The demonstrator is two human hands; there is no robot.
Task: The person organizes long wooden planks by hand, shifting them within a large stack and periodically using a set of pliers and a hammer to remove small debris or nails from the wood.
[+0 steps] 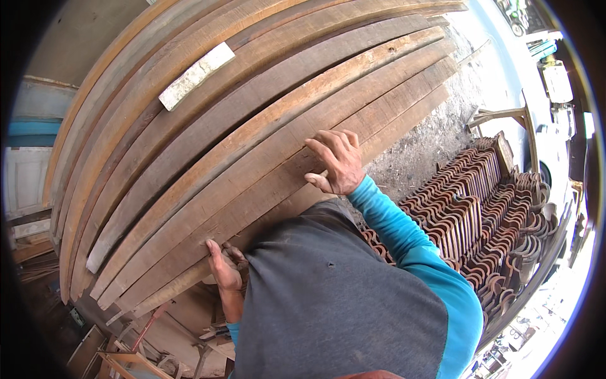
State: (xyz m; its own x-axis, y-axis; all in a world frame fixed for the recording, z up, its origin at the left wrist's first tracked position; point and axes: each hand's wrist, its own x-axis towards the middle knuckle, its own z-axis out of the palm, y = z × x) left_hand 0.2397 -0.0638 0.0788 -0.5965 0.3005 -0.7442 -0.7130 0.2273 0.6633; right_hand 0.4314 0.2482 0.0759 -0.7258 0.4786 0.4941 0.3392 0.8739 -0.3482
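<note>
Long brown wooden planks (284,129) lie side by side across the view, slanting from lower left to upper right. My right hand (339,163) arches over one of the nearest planks (271,189). Its bent fingertips sit at the far side of that plank, and the thumb lies at the near side. Lower left, my left hand (226,268) is at the near edge of the same boards, thumb up against the wood and fingers curled, partly hidden. A short whitish block (197,76) rests on top of the planks farther back.
Stacks of wavy reddish roof tiles (467,221) stand on the right, close to my right arm. A wooden trestle (505,117) is behind them on gravelly ground (404,161). Wooden frames and scraps (136,363) lie at lower left, below a white panelled door (28,183).
</note>
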